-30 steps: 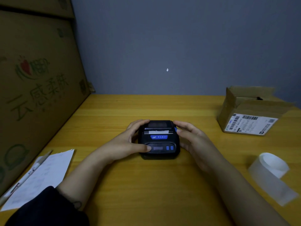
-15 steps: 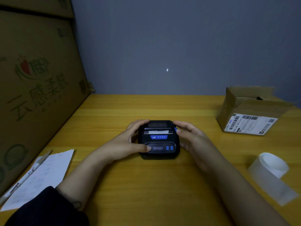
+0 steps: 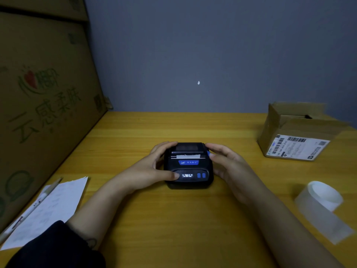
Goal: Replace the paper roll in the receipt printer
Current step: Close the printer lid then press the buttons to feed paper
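Over the last second almost nothing has moved except that the small display on the receipt printer (image 3: 188, 165) now shows lit text, so the unit looks awake while its lid is closed and a torn paper strip (image 3: 188, 156) shows at the slot. Your left hand (image 3: 154, 169) cups the printer's left side, thumb pressed on the front panel beside the display; your right hand (image 3: 229, 167) wraps the right side, a fingertip at the blue latch. Both grips are half-curled, holding only the printer at the middle of the desk (image 3: 173, 229). The roll of tape-like material (image 3: 324, 196) lies well apart to your right, untouched. Opening the lid seems next.
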